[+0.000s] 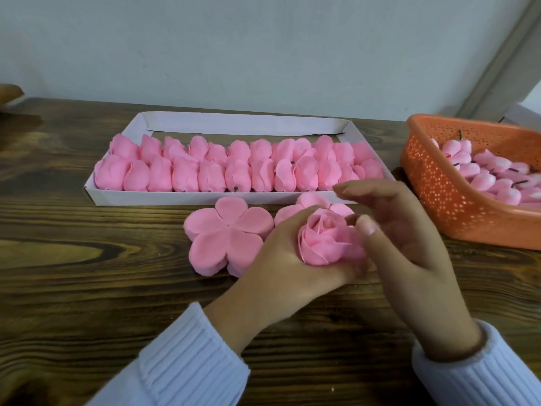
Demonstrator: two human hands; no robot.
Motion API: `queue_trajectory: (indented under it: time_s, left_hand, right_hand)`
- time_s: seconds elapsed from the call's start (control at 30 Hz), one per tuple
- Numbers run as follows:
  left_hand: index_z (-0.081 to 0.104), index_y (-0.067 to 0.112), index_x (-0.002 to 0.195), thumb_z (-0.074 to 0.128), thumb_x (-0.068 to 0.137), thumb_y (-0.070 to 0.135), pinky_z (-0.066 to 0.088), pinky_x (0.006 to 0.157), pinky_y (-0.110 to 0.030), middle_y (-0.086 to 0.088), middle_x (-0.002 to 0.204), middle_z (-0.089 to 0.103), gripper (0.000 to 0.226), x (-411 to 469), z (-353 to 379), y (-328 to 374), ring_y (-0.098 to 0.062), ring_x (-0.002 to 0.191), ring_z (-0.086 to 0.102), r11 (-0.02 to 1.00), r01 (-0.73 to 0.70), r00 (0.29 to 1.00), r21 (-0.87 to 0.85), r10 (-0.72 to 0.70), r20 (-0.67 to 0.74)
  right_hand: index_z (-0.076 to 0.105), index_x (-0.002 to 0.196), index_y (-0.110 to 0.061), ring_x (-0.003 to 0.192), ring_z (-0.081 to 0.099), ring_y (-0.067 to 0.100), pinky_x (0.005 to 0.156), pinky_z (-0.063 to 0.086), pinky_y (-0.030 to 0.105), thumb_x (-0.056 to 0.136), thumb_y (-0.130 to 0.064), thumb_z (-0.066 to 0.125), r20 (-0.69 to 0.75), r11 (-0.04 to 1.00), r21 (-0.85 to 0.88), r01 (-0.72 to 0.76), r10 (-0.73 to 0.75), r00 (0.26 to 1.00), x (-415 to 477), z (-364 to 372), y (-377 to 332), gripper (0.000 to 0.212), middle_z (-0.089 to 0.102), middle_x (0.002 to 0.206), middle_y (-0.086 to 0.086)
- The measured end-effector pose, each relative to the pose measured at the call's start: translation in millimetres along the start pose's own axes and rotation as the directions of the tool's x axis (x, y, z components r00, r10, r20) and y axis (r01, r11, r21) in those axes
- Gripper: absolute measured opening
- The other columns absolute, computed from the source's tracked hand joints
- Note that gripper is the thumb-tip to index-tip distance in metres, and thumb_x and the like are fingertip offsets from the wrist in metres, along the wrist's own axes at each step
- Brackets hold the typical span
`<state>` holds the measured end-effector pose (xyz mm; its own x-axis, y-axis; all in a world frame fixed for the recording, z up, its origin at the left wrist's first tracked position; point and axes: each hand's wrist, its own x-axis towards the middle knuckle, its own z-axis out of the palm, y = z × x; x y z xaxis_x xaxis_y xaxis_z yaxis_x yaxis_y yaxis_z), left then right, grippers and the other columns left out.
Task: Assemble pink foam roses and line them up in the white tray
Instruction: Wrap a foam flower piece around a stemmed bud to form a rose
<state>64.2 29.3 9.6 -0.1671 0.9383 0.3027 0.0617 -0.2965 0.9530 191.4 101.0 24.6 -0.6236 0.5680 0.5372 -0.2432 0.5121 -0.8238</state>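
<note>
My left hand point(281, 259) cups a pink foam rose point(322, 241), its fingers curled around the bloom from below. My right hand point(404, 238) is beside it on the right, thumb against the rose's outer petals and fingers stretched out above it. A stack of flat five-petal pink foam pieces point(228, 235) lies on the table just left of the rose. A second petal stack point(313, 202) shows partly behind my hands. The white tray point(187, 197) behind them holds two rows of finished pink roses point(237, 168) lying on their sides.
An orange perforated basket point(445, 200) at the right holds several pink rose buds point(486, 177) with dark stems. The wooden table point(87, 259) runs to a pale wall at the back. The tray's far strip point(234, 124) holds no roses.
</note>
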Motion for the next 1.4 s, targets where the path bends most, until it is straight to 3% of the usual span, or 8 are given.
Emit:
queue_trajectory:
  time_s: [0.23, 0.33, 0.53, 0.8, 0.9, 1.03, 1.17, 1.4]
  left_hand:
    - [0.061, 0.046, 0.086, 0.074, 0.067, 0.014, 0.055, 0.075, -0.027, 0.020, 0.085, 0.066, 0.040, -3.2, 3.2, -0.1, -0.002, 0.082, 0.064, 0.990, -0.085, 0.996, 0.115, 0.085, 0.003]
    - [0.054, 0.070, 0.088, 0.068, 0.067, 0.010, 0.043, 0.072, 0.000, 0.045, 0.086, 0.059, 0.065, -6.6, 2.4, 1.1, 0.022, 0.085, 0.056, 0.987, -0.083, 0.997, 0.137, 0.082, 0.012]
    - [0.065, 0.014, 0.077, 0.065, 0.079, 0.025, 0.050, 0.065, -0.018, 0.003, 0.072, 0.064, 0.011, -4.2, 1.9, 6.5, -0.003, 0.070, 0.061, 0.981, -0.190, 0.970, 0.048, 0.195, -0.147]
    - [0.058, 0.012, 0.079, 0.061, 0.082, 0.027, 0.048, 0.058, -0.012, 0.007, 0.067, 0.062, 0.016, -2.3, 0.4, 5.0, 0.001, 0.063, 0.059, 0.979, -0.191, 0.968, -0.075, 0.175, -0.182]
    - [0.057, 0.020, 0.082, 0.073, 0.075, 0.039, 0.049, 0.056, -0.014, 0.012, 0.070, 0.064, 0.026, -1.2, -3.1, 7.3, 0.000, 0.063, 0.060, 0.975, -0.206, 0.969, -0.089, 0.190, -0.155]
    - [0.058, 0.019, 0.091, 0.084, 0.058, 0.047, 0.051, 0.062, -0.015, 0.013, 0.079, 0.063, 0.051, -2.1, -6.9, 7.8, -0.001, 0.072, 0.061, 0.962, -0.156, 0.985, -0.226, 0.136, -0.103]
    - [0.060, 0.026, 0.091, 0.088, 0.057, 0.017, 0.052, 0.071, -0.018, 0.012, 0.085, 0.066, 0.045, -3.1, -4.0, 3.2, -0.003, 0.081, 0.063, 0.991, -0.122, 0.983, 0.053, 0.128, -0.135]
    - [0.064, 0.039, 0.095, 0.083, 0.056, 0.031, 0.055, 0.076, -0.021, 0.007, 0.098, 0.069, 0.043, -4.5, -2.1, 2.8, -0.010, 0.091, 0.067, 0.994, -0.093, 0.987, 0.054, 0.099, -0.125]
  right_hand:
    - [0.059, 0.111, -0.016, 0.099, 0.064, 0.006, 0.082, 0.048, 0.017, 0.079, -0.031, 0.059, 0.054, 0.971, 0.131, -0.201, 0.196, 0.979, -4.7, 14.5, 7.0, 0.035, 0.069, 0.106, -0.005]
    - [0.061, 0.112, -0.019, 0.101, 0.064, 0.008, 0.083, 0.048, 0.018, 0.083, -0.030, 0.059, 0.080, 0.969, 0.144, -0.200, 0.190, 0.978, -5.6, 14.4, 9.8, 0.031, 0.069, 0.107, -0.005]
    - [0.065, 0.091, -0.015, 0.082, 0.061, 0.028, 0.070, 0.048, 0.041, 0.085, -0.058, 0.057, -0.055, 0.953, 0.201, -0.226, 0.242, 0.969, -3.9, 7.0, 12.5, 0.044, 0.065, 0.087, 0.016]
    - [0.059, 0.071, -0.001, 0.060, 0.055, 0.019, 0.059, 0.045, 0.031, 0.090, -0.025, 0.050, 0.000, 1.000, 0.017, -0.022, 0.022, 1.000, -7.7, 8.9, 5.1, 0.032, 0.060, 0.064, 0.001]
    - [0.060, 0.070, -0.002, 0.060, 0.055, 0.036, 0.055, 0.045, 0.046, 0.087, -0.026, 0.058, 0.017, 0.999, 0.000, -0.048, 0.048, 0.999, -8.7, 8.9, 4.6, 0.029, 0.060, 0.064, 0.013]
    - [0.062, 0.066, -0.015, 0.059, 0.055, 0.012, 0.058, 0.045, 0.025, 0.085, -0.025, 0.061, 0.001, 0.995, 0.060, -0.083, 0.083, 0.997, -5.9, 6.9, 6.3, 0.022, 0.059, 0.061, -0.002]
    - [0.065, 0.062, -0.020, 0.061, 0.051, 0.014, 0.059, 0.043, 0.025, 0.076, -0.032, 0.067, -0.053, 0.963, 0.203, -0.176, 0.190, 0.980, -4.8, 3.7, 9.4, 0.019, 0.056, 0.060, 0.001]
    - [0.061, 0.071, -0.016, 0.067, 0.054, 0.022, 0.063, 0.046, 0.030, 0.079, -0.045, 0.070, -0.015, 0.980, 0.163, -0.112, 0.116, 0.993, -5.6, 1.7, 5.0, 0.032, 0.055, 0.065, 0.013]
